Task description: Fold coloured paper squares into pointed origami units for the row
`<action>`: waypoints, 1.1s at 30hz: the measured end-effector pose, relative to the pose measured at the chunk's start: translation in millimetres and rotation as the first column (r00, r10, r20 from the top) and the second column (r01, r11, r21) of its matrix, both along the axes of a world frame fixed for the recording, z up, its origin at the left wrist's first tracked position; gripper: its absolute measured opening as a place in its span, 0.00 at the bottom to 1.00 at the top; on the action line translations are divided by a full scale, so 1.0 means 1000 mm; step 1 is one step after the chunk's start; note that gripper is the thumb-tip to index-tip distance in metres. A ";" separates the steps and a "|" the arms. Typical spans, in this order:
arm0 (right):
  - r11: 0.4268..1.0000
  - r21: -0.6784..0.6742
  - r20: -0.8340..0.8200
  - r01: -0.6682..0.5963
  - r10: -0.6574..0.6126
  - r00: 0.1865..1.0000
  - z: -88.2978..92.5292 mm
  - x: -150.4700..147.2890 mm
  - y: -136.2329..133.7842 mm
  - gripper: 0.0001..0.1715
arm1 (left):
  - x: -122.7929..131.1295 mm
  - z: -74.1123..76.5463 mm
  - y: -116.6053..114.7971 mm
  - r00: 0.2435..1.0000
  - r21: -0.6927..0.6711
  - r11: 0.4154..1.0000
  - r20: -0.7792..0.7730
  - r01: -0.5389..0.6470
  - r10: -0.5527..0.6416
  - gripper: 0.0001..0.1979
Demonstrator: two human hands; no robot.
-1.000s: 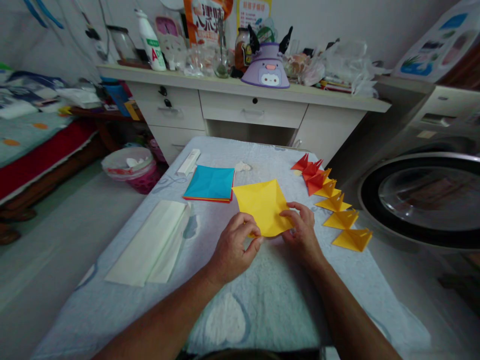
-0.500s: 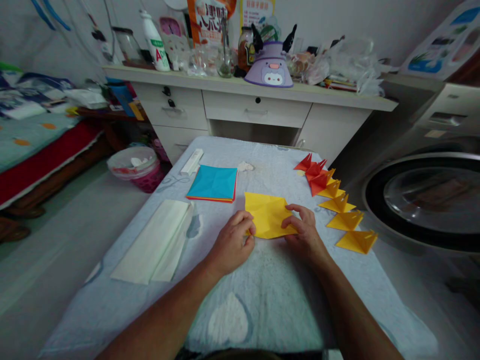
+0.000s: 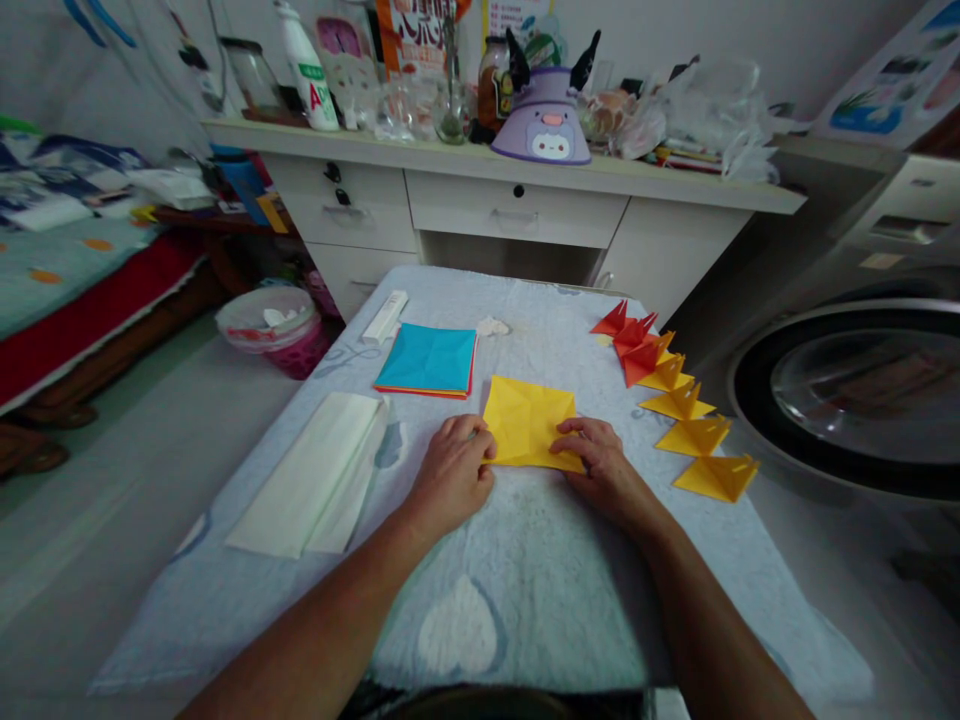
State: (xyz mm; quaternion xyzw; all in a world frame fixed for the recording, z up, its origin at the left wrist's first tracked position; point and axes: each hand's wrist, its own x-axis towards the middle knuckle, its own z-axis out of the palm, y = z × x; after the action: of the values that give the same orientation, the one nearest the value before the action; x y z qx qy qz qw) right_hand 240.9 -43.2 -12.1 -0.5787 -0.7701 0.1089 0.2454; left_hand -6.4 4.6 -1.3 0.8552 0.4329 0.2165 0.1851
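A yellow sheet of origami paper [image 3: 526,425] with crease lines lies in front of me on the cloth-covered table [image 3: 442,540]. My left hand [image 3: 457,462] pinches its near left corner, fingers curled over the edge. At the near right corner, my right hand [image 3: 600,462] grips the sheet with thumb below and bent fingers on top. Beyond my left hand sits a stack of coloured paper squares [image 3: 427,358], blue uppermost. To the right runs a row of folded paper pieces, yellow ones [image 3: 694,436] nearer and red ones [image 3: 637,350] farther off.
A folded pale sheet [image 3: 311,475] lies on the left, with a small white box [image 3: 385,317] behind it. A cluttered white cabinet [image 3: 517,205] stands past the table. A pink bin [image 3: 281,335] is at left, a washing machine [image 3: 840,390] at right.
The yellow sheet now lies flatter and squarer to me. My right hand has shifted from its right side down to the near right corner. The camera view has tilted slightly.
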 end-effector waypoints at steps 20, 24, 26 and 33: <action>0.944 0.039 -0.021 0.328 -0.327 0.945 -0.016 -0.004 0.021 0.09 | 0.001 0.003 -0.002 0.995 0.021 0.999 -0.091 -0.044 0.046 0.05; 0.929 0.024 0.011 0.368 -0.369 0.929 -0.014 -0.008 0.021 0.08 | 0.003 0.002 -0.003 0.991 0.041 0.997 -0.114 -0.064 0.068 0.05; 0.926 0.000 0.024 0.377 -0.377 0.926 -0.012 -0.009 0.021 0.08 | 0.003 0.001 -0.004 0.989 0.051 0.996 -0.126 -0.074 0.080 0.05; 0.901 -0.015 0.064 0.433 -0.432 0.900 -0.011 -0.013 0.023 0.09 | 0.006 -0.001 -0.003 0.976 0.097 0.991 -0.188 -0.090 0.107 0.04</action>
State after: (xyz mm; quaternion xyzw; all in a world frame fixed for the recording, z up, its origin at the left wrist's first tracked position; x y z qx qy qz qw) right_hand 227.5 -20.5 -23.4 -0.7417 -0.6277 0.0457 0.2319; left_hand -0.8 1.4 -2.4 0.8570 0.4806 0.1605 0.0938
